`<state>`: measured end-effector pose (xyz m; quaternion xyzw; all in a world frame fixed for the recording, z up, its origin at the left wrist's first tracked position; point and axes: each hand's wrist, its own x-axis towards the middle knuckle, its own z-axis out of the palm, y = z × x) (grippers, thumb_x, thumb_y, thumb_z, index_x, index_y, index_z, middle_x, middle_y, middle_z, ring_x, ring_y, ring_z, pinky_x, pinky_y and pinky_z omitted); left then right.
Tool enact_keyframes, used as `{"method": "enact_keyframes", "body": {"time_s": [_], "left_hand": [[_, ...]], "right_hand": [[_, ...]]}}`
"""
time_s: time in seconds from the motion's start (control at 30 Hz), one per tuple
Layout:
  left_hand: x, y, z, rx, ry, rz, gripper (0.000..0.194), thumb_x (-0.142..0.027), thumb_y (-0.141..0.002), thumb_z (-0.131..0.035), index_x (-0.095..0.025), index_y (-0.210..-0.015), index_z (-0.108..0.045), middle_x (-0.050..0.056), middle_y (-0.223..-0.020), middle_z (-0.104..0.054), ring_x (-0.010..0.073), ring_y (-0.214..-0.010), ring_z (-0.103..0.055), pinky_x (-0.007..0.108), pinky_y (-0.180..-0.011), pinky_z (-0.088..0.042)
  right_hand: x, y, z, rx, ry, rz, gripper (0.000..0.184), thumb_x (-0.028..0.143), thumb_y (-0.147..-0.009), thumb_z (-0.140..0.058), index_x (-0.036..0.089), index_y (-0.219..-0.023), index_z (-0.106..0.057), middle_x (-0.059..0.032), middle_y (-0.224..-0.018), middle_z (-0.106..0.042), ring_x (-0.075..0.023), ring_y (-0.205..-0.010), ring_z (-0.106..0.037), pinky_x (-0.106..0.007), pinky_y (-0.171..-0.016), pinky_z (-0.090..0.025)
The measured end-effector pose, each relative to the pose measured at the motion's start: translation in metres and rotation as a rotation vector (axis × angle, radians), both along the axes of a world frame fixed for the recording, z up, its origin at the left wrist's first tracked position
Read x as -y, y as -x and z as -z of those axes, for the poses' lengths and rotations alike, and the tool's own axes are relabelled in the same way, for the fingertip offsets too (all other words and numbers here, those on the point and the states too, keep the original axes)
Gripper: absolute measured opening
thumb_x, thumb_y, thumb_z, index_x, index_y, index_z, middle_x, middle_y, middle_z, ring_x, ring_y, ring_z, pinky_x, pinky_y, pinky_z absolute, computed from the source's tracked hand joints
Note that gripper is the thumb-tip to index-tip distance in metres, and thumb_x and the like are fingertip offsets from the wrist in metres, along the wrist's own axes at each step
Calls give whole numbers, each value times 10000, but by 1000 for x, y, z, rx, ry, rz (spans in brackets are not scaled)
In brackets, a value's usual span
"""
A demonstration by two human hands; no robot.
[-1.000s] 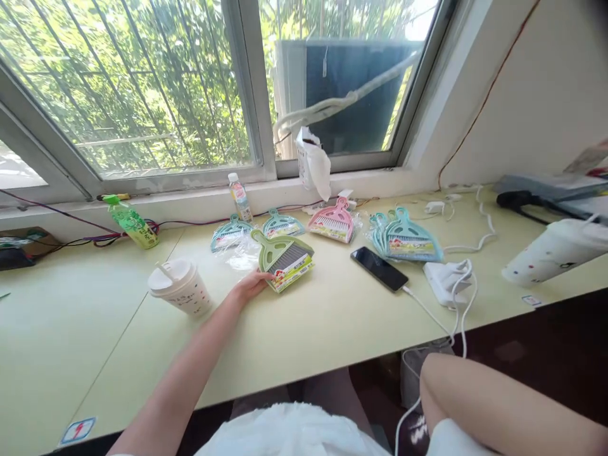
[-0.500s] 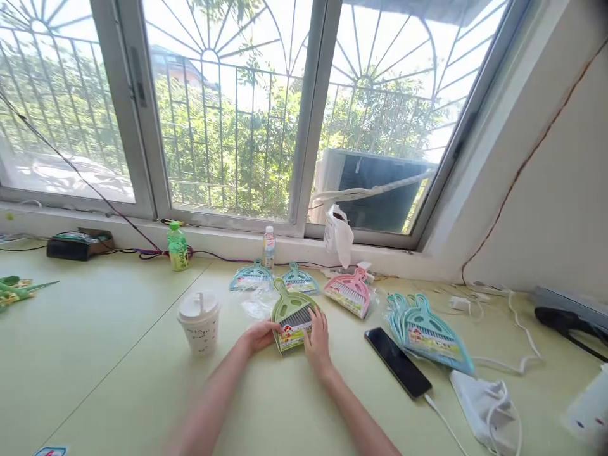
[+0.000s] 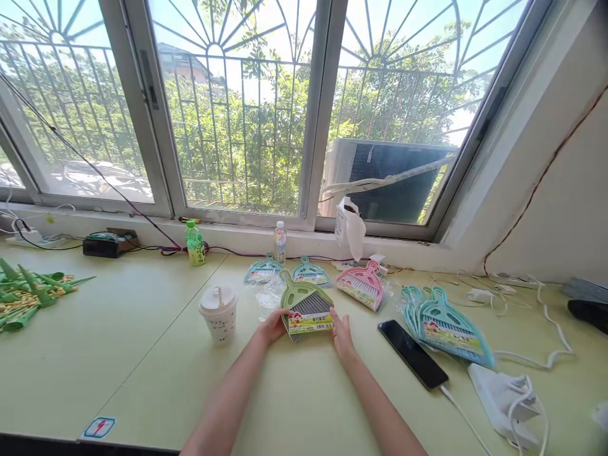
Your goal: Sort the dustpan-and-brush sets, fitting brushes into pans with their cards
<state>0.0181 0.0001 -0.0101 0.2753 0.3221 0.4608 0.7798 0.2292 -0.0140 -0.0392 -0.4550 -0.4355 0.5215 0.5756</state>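
A green dustpan and brush set (image 3: 304,301) with a printed card label is held between my two hands over the table. My left hand (image 3: 274,326) grips its left edge, and my right hand (image 3: 342,334) holds its right edge by the label, fingers closed on it. Crumpled clear plastic (image 3: 268,301) lies just behind my left hand. Farther back are two blue dustpan sets, one on the left (image 3: 263,271) and another (image 3: 310,272) beside it. A pink dustpan set (image 3: 361,285) lies to the right. Several blue-green sets (image 3: 449,326) are stacked at the right.
A lidded paper cup (image 3: 219,316) stands left of my arm. A black phone (image 3: 412,354) on a cable lies right, near a white power strip (image 3: 503,405). Two bottles, one green (image 3: 194,244) and one clear (image 3: 280,242), stand by the window. Green pointed pieces (image 3: 33,291) lie far left.
My right hand has come in from off the table and taken hold of the green set's right side. The set has turned so its label lies more level. The view has swung up and left.
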Motion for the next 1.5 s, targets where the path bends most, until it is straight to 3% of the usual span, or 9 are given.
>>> {"method": "enact_keyframes", "body": {"time_s": [0.17,0.27,0.4,0.57,0.67,0.97,1.1,1.27,1.5], "left_hand": [[2,1,-3,-61,32,-46,138,-88,-632,-603,-96,-769,-594,140,-751,-687,266,-812,-683,338,-761,-545],[8,-2,-6,-73,-55,-45,193,-73,-607,-622,-95,-798,-619,133,-758,-689,253,-786,-682,321,-752,-539],[12,-7,-7,-104,-181,-105,350,-100,-588,-697,-115,-928,-617,101,-788,-692,237,-758,-677,333,-738,-537],[7,-17,-6,-124,-296,-81,636,-87,-565,-732,-177,-1167,-546,98,-970,-690,256,-888,-661,346,-793,-524],[6,-21,-6,-132,-284,-101,719,-67,-550,-722,-191,-1227,-513,96,-1013,-681,267,-923,-650,350,-799,-525],[7,-29,-5,-138,-230,-70,650,-198,-661,-754,-195,-1249,-478,105,-1097,-654,239,-905,-656,350,-820,-521],[1,-29,1,-189,-169,-127,613,-219,-692,-715,-182,-1254,-471,99,-1049,-658,208,-816,-659,321,-746,-531],[-3,-31,4,-173,-168,-134,600,-169,-665,-703,-171,-1229,-497,99,-1060,-652,194,-805,-650,309,-727,-535],[-3,-33,6,-156,-210,-134,665,-136,-636,-731,-211,-1251,-488,76,-1047,-661,214,-861,-648,339,-791,-526]], "right_hand": [[7,15,-13,-113,110,-204,989,464,-587,-776,207,-1403,-278,-70,-974,-704,-252,-884,-682,-384,-792,-544],[9,20,-17,-102,73,-261,794,409,-485,-834,192,-1176,-509,-75,-935,-709,-258,-840,-688,-375,-735,-559],[5,9,-15,17,56,-214,521,422,-509,-792,179,-925,-592,-75,-898,-709,-230,-737,-695,-318,-597,-561],[-4,-15,-13,411,-103,13,226,414,-665,-628,190,-688,-616,3,-552,-626,-167,-427,-586,-268,-431,-455],[-3,-24,-15,632,-205,160,244,422,-734,-556,215,-612,-596,32,-423,-528,-157,-361,-507,-272,-439,-396],[-2,-29,-18,857,-171,419,338,548,-789,-510,238,-799,-645,-31,-631,-669,-193,-586,-576,-264,-521,-323],[-5,-34,-19,698,-170,410,417,622,-768,-513,222,-802,-627,-23,-640,-654,-163,-522,-529,-259,-503,-317],[-12,-38,-19,229,-165,107,548,731,-591,-611,192,-638,-524,18,-564,-541,-76,-380,-358,-246,-417,-274],[-13,-39,-23,68,-47,-6,533,678,-539,-693,194,-618,-484,77,-453,-394,-47,-373,-260,-219,-386,-158]]}}
